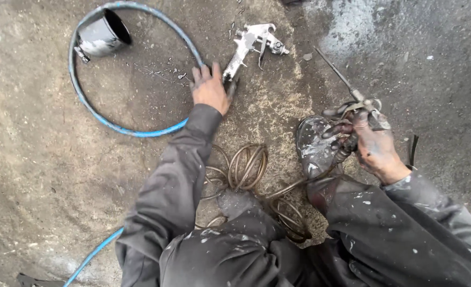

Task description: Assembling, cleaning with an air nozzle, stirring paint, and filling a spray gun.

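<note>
Where the view begins, nearest the camera, the person's grey, paint-flecked overalls point(235, 250) fill the lower edge, and a coil of brownish hose point(249, 167) lies on the concrete floor point(33, 175) between the knees, partly covered by the clothing. Just beyond, the right hand point(376, 146) is closed around a small metal blow gun point(360, 101) with a thin nozzle, held above a worn shoe point(315, 143); its trigger and hose joint are masked by the fingers. Farther out, the left hand point(210, 87) grasps the handle end of a silver spray gun point(251, 45) lying on the floor. The spray gun appears dismantled, judging by its cup: the metal cup point(101, 36) lies apart, on its side, inside a loop of blue hose point(134, 130). Whether that hose joins the spray gun is hidden by the left hand.
</note>
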